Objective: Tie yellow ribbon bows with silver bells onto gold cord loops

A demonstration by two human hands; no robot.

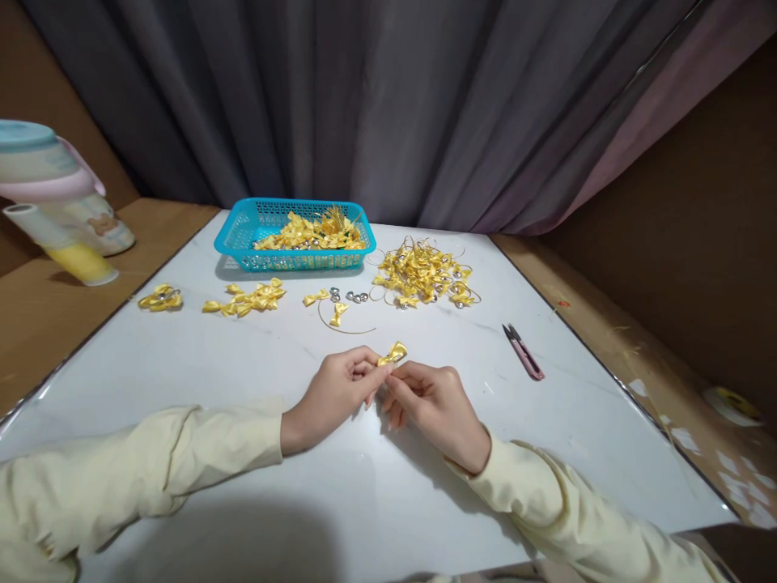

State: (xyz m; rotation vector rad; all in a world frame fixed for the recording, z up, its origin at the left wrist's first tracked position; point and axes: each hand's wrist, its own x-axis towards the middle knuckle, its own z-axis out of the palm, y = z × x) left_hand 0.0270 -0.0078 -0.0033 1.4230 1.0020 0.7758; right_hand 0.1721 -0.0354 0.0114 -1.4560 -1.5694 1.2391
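Observation:
Over the middle of the white tabletop (243,364), my left hand (337,393) pinches a small yellow satin bow (393,354) between thumb and forefinger. My right hand (434,405) meets it from the other side, its thumb and forefinger closed at the bow's lower edge; what those fingertips grip is too small to make out. Just beyond the hands lie a loose bow (337,315), a curved gold cord (347,330) and several silver heart-shaped beads (357,297). A pile of bows with cords and silver pieces (418,271) rests at the back right.
A blue plastic basket (295,261) of bows stands at the back. More bows (248,300) and a small bundle (161,297) lie to the left. Pink thread snips (523,353) sit on the right. At far left are a large bottle (66,190) and a yellow-white tube (66,247).

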